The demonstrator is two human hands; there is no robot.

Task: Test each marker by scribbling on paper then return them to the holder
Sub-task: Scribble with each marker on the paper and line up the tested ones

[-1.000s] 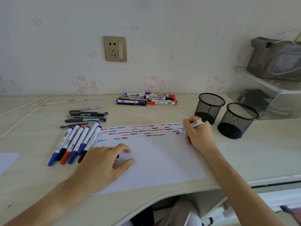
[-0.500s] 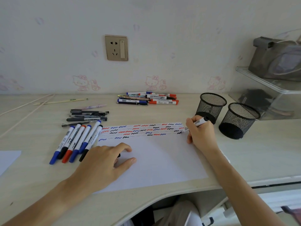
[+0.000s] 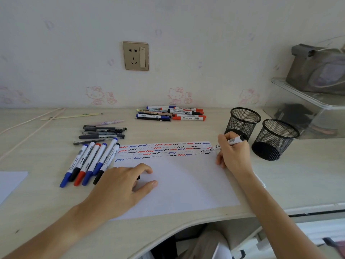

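Lying flat on the desk [image 3: 298, 184], the paper [image 3: 183, 186] serves as the reference for all positions below. Well left of it, at the frame edge, sits the corner of a second sheet [image 3: 9, 182]. Just left of the paper, six capped markers [image 3: 89, 161] lie side by side, angled, their upper ends touching its top-left corner. Beyond them, a stack of dark pens [image 3: 102, 133] lies crosswise.

The left hand [image 3: 119, 189] rests on the paper's lower-left part, fingers loosely spread, thumb on the sheet; a small black object shows beneath the fingers, and whether it is held cannot be told.

Rows of red, blue and black scribbles [image 3: 164, 150] run along the paper's top edge. Behind the paper, near the wall, lies a second marker pile [image 3: 171, 114]. A socket [image 3: 135, 56] is mounted on the wall above it.

At the paper's top-right corner, the right hand [image 3: 233, 156] pinches a black marker [image 3: 228, 142], uncapped, its tip touching the sheet at the end of the scribble rows.

Right of the paper stand two black mesh holders [image 3: 242, 121] [image 3: 276, 140], upright, side by side; the marker's rear end overlaps the nearer-left one in view. Further right stands a clear rack [image 3: 306, 98] with a grey bag [image 3: 317, 70] on top.
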